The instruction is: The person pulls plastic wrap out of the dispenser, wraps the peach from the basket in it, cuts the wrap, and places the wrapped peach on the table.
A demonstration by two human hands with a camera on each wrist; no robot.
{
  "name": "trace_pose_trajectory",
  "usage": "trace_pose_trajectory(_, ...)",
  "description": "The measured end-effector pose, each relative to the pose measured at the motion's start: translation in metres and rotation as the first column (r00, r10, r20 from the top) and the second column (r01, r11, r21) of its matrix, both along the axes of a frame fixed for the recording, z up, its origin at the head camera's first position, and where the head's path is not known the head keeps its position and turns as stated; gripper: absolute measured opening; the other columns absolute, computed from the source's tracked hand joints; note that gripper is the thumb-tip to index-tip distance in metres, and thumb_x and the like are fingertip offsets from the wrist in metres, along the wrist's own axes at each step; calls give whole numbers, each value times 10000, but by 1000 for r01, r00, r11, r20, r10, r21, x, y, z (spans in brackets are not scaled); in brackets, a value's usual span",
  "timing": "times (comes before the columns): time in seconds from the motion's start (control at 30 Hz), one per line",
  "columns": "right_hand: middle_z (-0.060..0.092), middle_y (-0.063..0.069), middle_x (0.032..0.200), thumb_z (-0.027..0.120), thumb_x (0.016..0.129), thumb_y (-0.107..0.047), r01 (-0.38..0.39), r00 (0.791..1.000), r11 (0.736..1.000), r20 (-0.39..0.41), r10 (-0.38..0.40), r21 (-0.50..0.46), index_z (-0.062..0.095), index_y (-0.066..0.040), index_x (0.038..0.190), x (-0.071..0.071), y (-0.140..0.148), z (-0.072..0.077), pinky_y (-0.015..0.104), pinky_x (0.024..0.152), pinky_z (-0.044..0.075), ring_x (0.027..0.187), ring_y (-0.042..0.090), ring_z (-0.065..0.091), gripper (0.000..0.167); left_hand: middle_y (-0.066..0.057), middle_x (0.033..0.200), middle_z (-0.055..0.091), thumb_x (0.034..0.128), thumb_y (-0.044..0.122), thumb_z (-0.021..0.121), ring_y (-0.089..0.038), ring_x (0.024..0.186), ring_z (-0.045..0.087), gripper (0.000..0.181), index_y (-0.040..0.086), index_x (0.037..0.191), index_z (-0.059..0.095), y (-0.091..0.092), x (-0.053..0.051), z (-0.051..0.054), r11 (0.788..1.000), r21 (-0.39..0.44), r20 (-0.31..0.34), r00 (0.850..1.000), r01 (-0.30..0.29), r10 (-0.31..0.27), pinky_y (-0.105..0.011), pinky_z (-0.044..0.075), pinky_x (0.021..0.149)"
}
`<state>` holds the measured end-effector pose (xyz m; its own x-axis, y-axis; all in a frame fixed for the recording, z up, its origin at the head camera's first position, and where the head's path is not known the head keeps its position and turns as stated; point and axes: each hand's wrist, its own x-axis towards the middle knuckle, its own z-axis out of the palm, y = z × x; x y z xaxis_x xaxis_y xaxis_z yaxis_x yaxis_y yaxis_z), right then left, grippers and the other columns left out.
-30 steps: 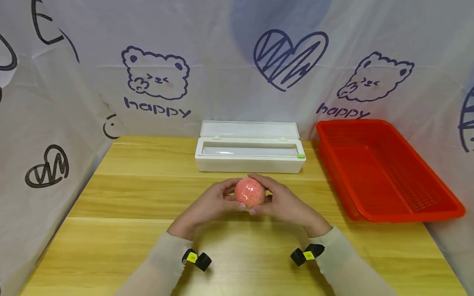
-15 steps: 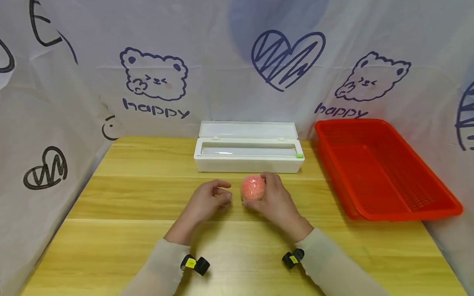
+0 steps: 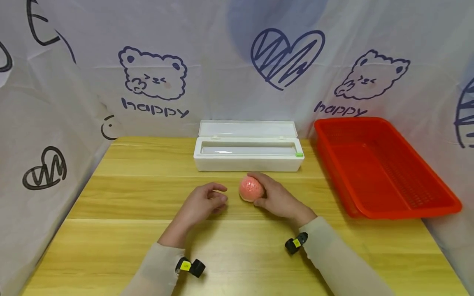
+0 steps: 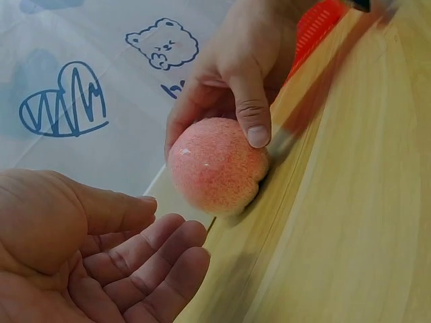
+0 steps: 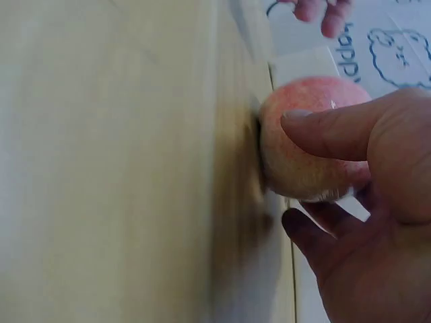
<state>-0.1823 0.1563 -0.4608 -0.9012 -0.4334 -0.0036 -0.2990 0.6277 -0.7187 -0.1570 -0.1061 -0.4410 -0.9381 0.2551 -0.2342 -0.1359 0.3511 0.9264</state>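
Note:
A pink-red speckled apple (image 3: 251, 188), shiny as if covered in clear film, is in front of the white box. My right hand (image 3: 278, 196) holds it from the right, with the thumb on the near side and fingers round the far side. In the right wrist view the apple (image 5: 313, 138) is at the table surface; whether it touches is hard to tell. My left hand (image 3: 198, 206) is to the left of the apple, apart from it, fingers loosely bent and holding nothing. The left wrist view shows the gap between this hand (image 4: 101, 249) and the apple (image 4: 217, 165).
Behind the apple stands a white cling film dispenser (image 3: 249, 165), its lid up, with a roll inside and a green slider at the right end. A red plastic basket (image 3: 414, 215) stands at the right. White printed cloth (image 3: 222, 61) hangs behind the wooden table (image 3: 129, 205).
Both hands held the apple at first. My left hand has let go and moved left. The right hand keeps its hold, and the apple is slightly turned now.

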Motion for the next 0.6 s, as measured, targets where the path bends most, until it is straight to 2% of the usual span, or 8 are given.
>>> trace_pose_trajectory(0.17,442,97,1587,783,874,7,-37,999,999,25,37,-6,454,-232,1585,-7,5,0,606,1222,336,1457,332,439,819,-158,1062,748,1027,81,672,-250,927,751,299,-12,1310,655,1,1,-1,1000,8,22,1000,1,-1,-355,630,824)
trace_pose_trajectory(0.37,370,110,1649,799,868,-32,-6,999,999,41,4,45,323,-225,1653,-3,6,0,603,1223,342,1493,337,409,938,-147,1066,743,1027,72,669,-259,939,753,299,-11,1314,654,-1,2,-1,1000,3,32,999,-19,19,-359,631,826)
trace_pose_trajectory(0.5,333,137,1673,791,859,-32,19,998,999,60,-22,44,235,-194,1680,-2,6,0,587,1225,350,1502,341,407,1005,-138,1055,737,1027,78,673,-246,923,749,296,1,1312,659,-2,2,-2,1000,-6,31,999,-21,22,-347,630,813)
trace_pose_trajectory(0.6,348,153,1655,743,836,5,30,997,999,65,-33,35,214,-165,1681,1,8,-1,575,1210,377,1467,345,442,1012,-119,1042,738,1021,81,685,-228,889,740,307,16,1320,660,-1,4,-3,999,-44,-3,1000,-30,30,-338,623,771)
